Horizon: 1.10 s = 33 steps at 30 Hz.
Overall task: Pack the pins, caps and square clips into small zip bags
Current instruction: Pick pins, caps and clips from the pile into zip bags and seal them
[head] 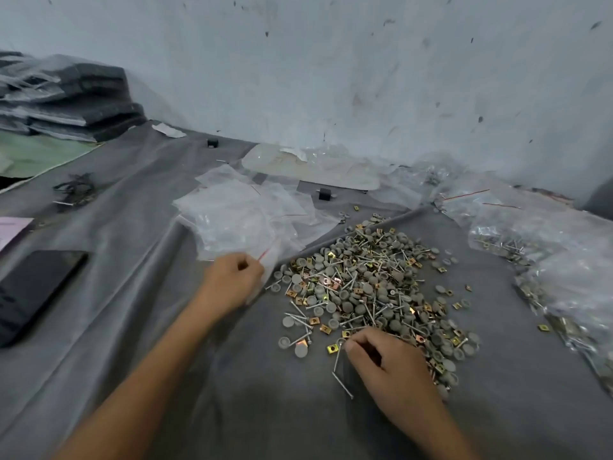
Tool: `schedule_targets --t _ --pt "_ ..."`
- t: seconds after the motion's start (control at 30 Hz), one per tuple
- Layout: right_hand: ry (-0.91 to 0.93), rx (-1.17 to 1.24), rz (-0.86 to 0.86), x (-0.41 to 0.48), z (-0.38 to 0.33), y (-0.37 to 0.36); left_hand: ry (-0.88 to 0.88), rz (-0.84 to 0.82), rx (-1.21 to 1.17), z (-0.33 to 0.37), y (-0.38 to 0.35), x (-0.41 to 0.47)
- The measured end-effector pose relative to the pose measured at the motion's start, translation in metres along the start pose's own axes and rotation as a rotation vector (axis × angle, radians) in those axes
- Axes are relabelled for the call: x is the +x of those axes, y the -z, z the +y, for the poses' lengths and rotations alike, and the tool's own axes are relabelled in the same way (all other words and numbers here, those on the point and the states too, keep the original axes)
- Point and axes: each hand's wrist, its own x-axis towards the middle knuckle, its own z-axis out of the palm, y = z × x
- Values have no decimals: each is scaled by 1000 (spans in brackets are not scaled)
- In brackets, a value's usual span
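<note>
Pinching on both sides: the left hand (232,280) grips a small zip bag (270,260) by its red-striped mouth, while the right hand (388,363) closes its fingertips on the head of a pin (336,358) at the pile's near edge. On the grey cloth (132,327) a big loose pile (365,287) of pins, grey caps and brassy square clips lies unpacked (most of the job, by my reckoning). Filled bags (547,260) heap along the right, so a fair batch looks done. A stack of empty bags (238,210) waits beyond the left hand. Both forearms reach forward, wrists low, right knuckles upward.
</note>
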Motion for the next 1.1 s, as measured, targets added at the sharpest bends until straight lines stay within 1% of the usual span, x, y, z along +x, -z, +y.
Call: schedule_targets --t 0.07,0.13,0.23,0.3,0.37,0.4,0.43,0.5,0.57,0.6,0.63,0.73,0.8,0.83,0.93,0.97,1.1 --pt "22 -56 -3 -4 -2 -4 1 -115 16 -7 -1 -5" --pt "25 -47 -32 -3 -2 -5 -7 -197 7 -11 -2 -8" --pt "27 -19 -30 -5 -1 -5 -6 -281 -116 -10 -9 -13" --pt "51 -19 -20 -8 -1 -5 -51 -300 -67 -5 -13 -18" --pt "71 -20 -20 -9 -2 -5 -136 -239 77 2 -14 -23" --pt "75 -18 -19 -8 -2 -5 -195 -168 122 7 -14 -26" --pt "79 -15 -14 -7 -2 -5 -265 -86 113 12 -14 -28" --pt "82 -11 -2 -7 -3 -6 -397 39 -34 21 -13 -34" --pt "87 4 15 -8 -5 -6 -474 95 -258 29 -12 -38" --pt "94 10 24 -9 -6 -7 -473 105 -345 30 -10 -38" --pt "103 13 34 -9 -7 -7 -435 97 -387 32 -8 -40" --pt "127 40 77 -10 -10 -10 -298 16 -394 34 -10 -42" --pt "140 95 113 -9 -13 -13 -242 -47 -330 36 -14 -48" --pt "151 128 133 -9 -16 -14 -242 -80 -232 37 -16 -51" --pt "210 174 154 -8 -22 -18 -383 -151 236 38 -20 -62" --pt "230 157 153 -8 -24 -18 -416 -160 301 39 -22 -65" --pt "252 74 162 -6 -26 -21 -469 -170 343 42 -30 -75"
